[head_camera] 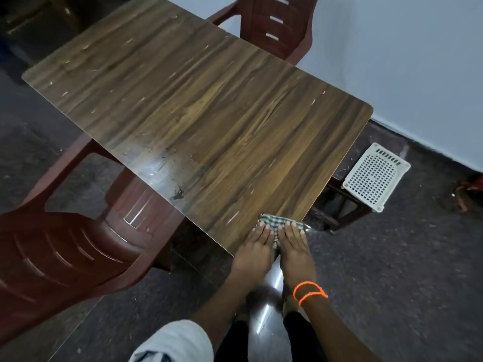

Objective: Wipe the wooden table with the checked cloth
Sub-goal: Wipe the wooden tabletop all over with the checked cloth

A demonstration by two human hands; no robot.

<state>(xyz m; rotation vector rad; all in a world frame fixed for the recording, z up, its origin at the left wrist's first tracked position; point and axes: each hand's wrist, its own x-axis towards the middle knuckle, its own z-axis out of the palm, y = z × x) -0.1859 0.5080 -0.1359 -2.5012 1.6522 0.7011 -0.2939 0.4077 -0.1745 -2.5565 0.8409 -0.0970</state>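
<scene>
The long wooden table [198, 111] stretches away from me, its near corner at the bottom right. On that corner lies the green-and-white checked cloth [277, 220], bunched, with one end hanging past the table's right edge. My left hand [257, 240] and my right hand [294, 241] lie side by side on top of it, palms down and fingers flat, pressing it against the wood. The hands cover most of the cloth. A dark smudge [179, 195] and dull streaks mark the tabletop near its left edge.
One dark red plastic chair [68, 246] stands close at the table's left side, another [279, 24] at the far right by the pale wall. A white perforated plastic stool [375, 176] sits on the dark floor right of the table. An orange thread band [309, 292] circles my right wrist.
</scene>
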